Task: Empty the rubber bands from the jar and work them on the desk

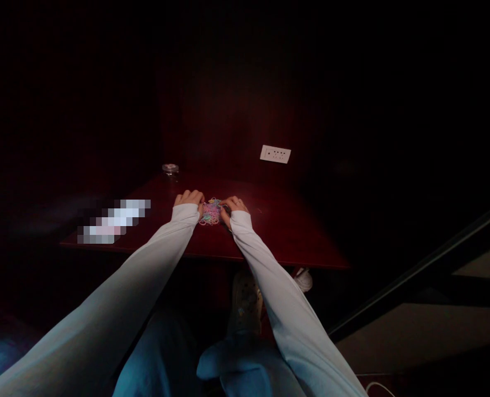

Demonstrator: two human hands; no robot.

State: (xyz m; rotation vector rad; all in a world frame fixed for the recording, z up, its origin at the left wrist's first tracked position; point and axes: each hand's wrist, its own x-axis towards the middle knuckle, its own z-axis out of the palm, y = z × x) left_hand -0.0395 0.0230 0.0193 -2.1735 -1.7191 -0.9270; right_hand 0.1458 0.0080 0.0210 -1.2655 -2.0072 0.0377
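Observation:
A small heap of thin pastel bands (pixel 212 213), pink, lilac, teal and yellow, lies on the dark red table (pixel 270 234). They look like little elastic hair ties, though the dim light blurs single ones. At the heap's left edge rests my left hand (pixel 190 198), palm down with its fingers bent and a little apart. My right hand (pixel 234 205) borders the other side, thumb and fingers spread, with a dark gap between them. Both hands touch or nearly touch the bands. Their palms are hidden, and I see nothing gripped in either.
A small clear lidded jar (pixel 170 170) stands at the table's back left. A white socket plate (pixel 275 154) is on the wall behind. Pixelated blocks (pixel 115 221) cover something on the left side. Below the front edge are a shoe (pixel 245 303) and my blue-clothed legs (pixel 158 353).

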